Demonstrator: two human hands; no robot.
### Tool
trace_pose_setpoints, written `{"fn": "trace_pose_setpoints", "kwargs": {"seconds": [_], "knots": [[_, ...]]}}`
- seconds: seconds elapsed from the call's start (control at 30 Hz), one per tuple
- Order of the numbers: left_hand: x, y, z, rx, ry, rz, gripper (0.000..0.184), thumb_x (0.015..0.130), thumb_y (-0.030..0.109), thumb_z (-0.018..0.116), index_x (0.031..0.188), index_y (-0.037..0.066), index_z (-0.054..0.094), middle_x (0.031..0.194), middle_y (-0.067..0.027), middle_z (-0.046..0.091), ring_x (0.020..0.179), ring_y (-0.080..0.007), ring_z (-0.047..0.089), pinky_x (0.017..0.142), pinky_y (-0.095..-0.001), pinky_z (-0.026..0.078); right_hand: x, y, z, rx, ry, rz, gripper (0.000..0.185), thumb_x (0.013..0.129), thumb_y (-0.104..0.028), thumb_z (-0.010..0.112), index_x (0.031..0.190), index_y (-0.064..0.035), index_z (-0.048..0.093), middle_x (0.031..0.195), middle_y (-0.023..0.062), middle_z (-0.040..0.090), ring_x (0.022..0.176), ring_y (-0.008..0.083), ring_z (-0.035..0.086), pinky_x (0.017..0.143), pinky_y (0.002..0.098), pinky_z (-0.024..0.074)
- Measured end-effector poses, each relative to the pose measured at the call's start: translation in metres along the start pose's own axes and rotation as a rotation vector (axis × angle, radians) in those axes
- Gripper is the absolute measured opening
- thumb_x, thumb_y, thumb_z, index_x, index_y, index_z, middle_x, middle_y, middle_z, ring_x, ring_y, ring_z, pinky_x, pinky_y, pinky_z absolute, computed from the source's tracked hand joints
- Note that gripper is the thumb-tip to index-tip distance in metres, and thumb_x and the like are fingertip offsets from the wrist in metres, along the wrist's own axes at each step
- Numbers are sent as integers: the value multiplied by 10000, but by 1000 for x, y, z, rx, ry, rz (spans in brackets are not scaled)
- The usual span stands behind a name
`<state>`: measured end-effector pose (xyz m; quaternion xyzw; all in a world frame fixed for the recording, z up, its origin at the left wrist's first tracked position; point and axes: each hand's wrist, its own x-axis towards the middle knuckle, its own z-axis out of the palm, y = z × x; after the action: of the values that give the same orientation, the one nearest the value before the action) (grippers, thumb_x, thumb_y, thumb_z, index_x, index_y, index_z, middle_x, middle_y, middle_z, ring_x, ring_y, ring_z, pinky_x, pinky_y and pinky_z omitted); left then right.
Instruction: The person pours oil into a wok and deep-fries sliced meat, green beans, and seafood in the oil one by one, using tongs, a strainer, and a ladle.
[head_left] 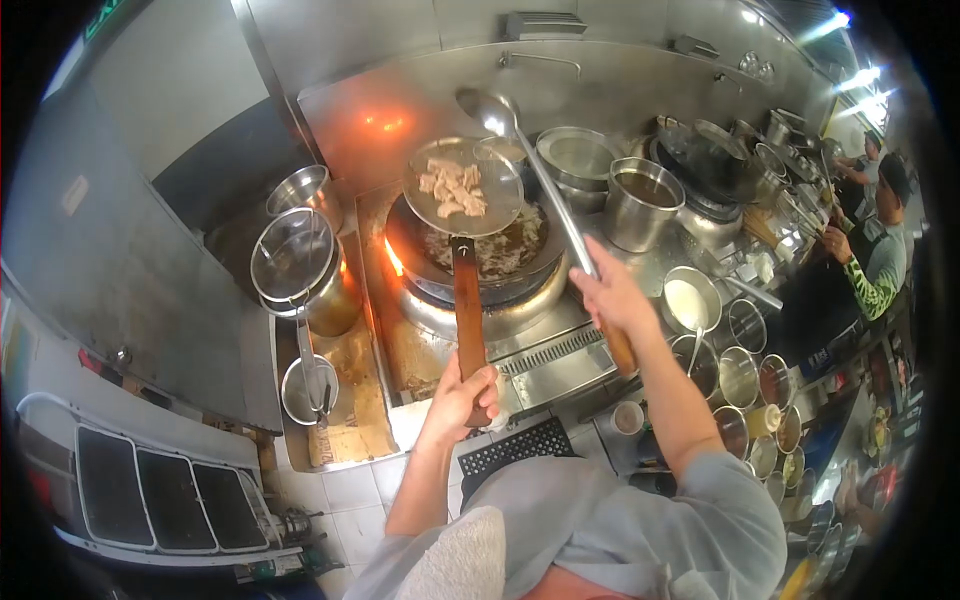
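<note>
My left hand (466, 396) is wrapped round the wooden handle of a round strainer (495, 205). Pieces of pale cooked meat (453, 187) lie in the strainer, above a wok (530, 245) of bubbling liquid on the burner. Flame (393, 257) shows at the wok's left edge. My right hand (612, 290) grips a long metal ladle (550, 185) with a wooden end. The ladle's bowl is raised up and to the right of the strainer, over the back of the stove.
Left of the wok stand a pot with a strainer on top (293, 254) and a small pot (309, 390). To the right are a steel pot (645, 205), a bowl of white liquid (690, 300) and several seasoning containers. Two people (885, 235) work at the far right.
</note>
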<state>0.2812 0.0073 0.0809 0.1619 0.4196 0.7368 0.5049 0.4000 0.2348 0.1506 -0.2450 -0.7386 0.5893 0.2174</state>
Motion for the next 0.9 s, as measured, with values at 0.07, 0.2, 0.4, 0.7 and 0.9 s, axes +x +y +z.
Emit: {"fn": "trace_pose_setpoints", "kwargs": {"seconds": [0.07,0.2,0.4,0.7,0.9], "knots": [[10,-6,-11,17,7,10,199,914,64,475,1103,98,425,785,-30,451,542,-82,392,428,-241,362,0,28,20,165,-34,57,475,905,-99,519,1345,-64,344,664,-14,437,423,71,402,336,240,374],[25,10,-22,-80,-19,-90,157,923,61,460,1078,82,447,785,-24,451,540,-64,394,432,-223,359,3,46,45,1123,-237,352,236,933,-102,467,1137,5,416,725,18,421,456,42,386,325,202,354],[21,14,-35,-216,-86,-166,208,914,52,476,1115,17,442,780,-31,443,534,-63,397,430,-213,353,5,10,62,2011,-272,540,372,932,-54,445,1211,90,246,768,55,390,495,82,424,353,189,383],[14,10,-28,-145,-27,-82,184,898,32,472,1074,27,420,750,-16,425,527,-73,389,428,-237,362,-7,9,49,1556,-441,326,83,914,-72,483,886,-35,414,693,25,449,475,43,414,383,170,345],[0,-7,-27,470,79,-9,194,862,29,463,1011,60,343,682,-30,422,496,-107,412,403,-280,395,-25,15,70,1340,-120,417,131,889,-65,531,915,-22,410,692,15,436,469,46,397,374,164,349]]}}
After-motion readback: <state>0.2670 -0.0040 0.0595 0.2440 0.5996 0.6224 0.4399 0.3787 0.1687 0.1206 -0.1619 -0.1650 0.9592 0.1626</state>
